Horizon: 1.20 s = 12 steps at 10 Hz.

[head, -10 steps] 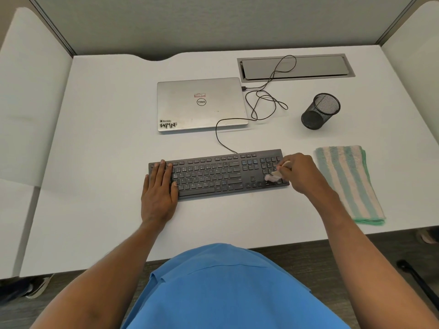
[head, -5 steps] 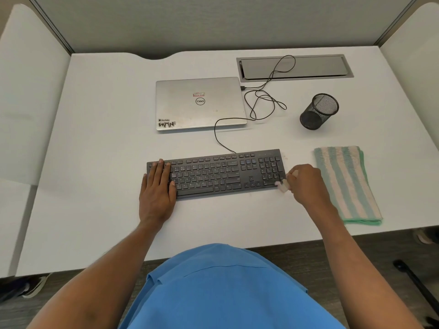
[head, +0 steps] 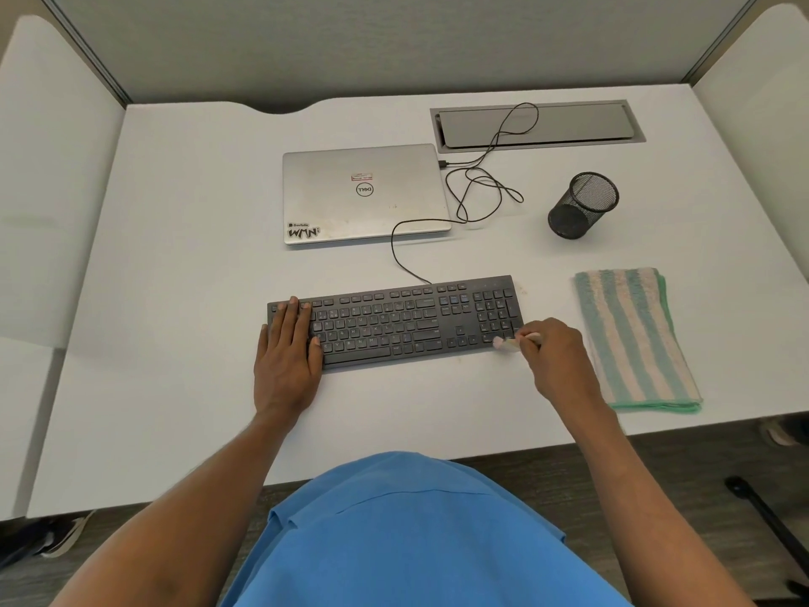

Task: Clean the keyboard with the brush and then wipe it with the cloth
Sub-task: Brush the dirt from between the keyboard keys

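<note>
Right hand [head: 556, 357] gripping brush [head: 503, 343] is sweeping down to keyboard's [head: 394, 326] near-right corner, left hand [head: 286, 357] pressing flat on it; brushing likely wrapping up, cloth [head: 634, 339] next.

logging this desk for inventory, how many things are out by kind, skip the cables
electronics: 2, laptop and keyboard
cleaning tools: 2, brush and cloth
holders: 1, mesh cup
total: 5
</note>
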### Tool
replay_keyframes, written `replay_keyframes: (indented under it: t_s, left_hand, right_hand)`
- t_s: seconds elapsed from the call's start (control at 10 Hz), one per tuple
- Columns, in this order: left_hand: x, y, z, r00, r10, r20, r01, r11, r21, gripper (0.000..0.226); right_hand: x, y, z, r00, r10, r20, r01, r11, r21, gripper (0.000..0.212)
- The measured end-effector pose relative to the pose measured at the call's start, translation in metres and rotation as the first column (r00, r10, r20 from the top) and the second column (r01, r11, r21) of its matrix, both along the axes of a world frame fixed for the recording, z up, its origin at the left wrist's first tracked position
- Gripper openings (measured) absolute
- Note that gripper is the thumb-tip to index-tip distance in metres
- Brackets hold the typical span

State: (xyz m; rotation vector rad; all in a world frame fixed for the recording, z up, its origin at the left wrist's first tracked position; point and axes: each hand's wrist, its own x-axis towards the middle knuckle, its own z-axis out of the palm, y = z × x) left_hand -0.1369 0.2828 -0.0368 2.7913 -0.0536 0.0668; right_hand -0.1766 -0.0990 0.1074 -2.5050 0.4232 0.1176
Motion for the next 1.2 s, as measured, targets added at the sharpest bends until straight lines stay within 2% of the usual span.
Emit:
replay_keyframes:
  t_s: [0.1,0.3,0.5,0.6,0.7,0.9,1.1,1.2]
  left_hand:
    - [0.0,-0.001,0.0,1.0,-0.002,-0.001,0.002,1.0,0.0,0.061]
    - [-0.001,-0.001,0.0,1.0,-0.001,0.003,0.001,1.0,-0.006,0.061]
    - [0.0,0.0,0.0,1.0,-0.003,-0.004,0.003,1.0,-0.005,0.061]
    - [0.0,0.0,0.0,1.0,-0.004,-0.008,0.003,1.0,-0.012,0.062]
    - [0.0,-0.001,0.001,1.0,-0.003,-0.006,0.003,1.0,-0.015,0.062]
    - [-0.001,0.0,0.0,1.0,-0.009,-0.001,0.009,1.0,-0.014,0.061]
    - [-0.001,0.0,0.0,1.0,-0.008,0.001,0.008,1.0,-0.022,0.061]
    - [-0.001,0.001,-0.001,1.0,-0.008,0.001,0.008,1.0,-0.02,0.061]
  right_hand:
    - [-0.001,-0.001,0.003,1.0,-0.001,-0.004,0.001,1.0,-0.031,0.017]
    - [0.005,0.012,0.006,0.996,0.083,0.032,-0.085,0.996,0.041,0.013]
    - [0.012,0.002,0.004,0.988,0.071,-0.136,-0.082,0.994,-0.078,0.019]
    - [0.012,0.002,0.008,0.998,0.063,0.004,-0.063,0.998,-0.007,0.013]
    - [0.013,0.005,0.006,0.997,0.064,0.051,-0.064,0.998,0.001,0.013]
    - [0.013,0.009,0.0,0.976,0.094,-0.196,-0.105,0.993,-0.048,0.018]
    - [0.015,0.006,0.007,0.993,0.071,0.089,-0.072,0.997,0.009,0.013]
    - [0.016,0.005,0.004,0.995,0.087,0.039,-0.088,0.995,0.037,0.012]
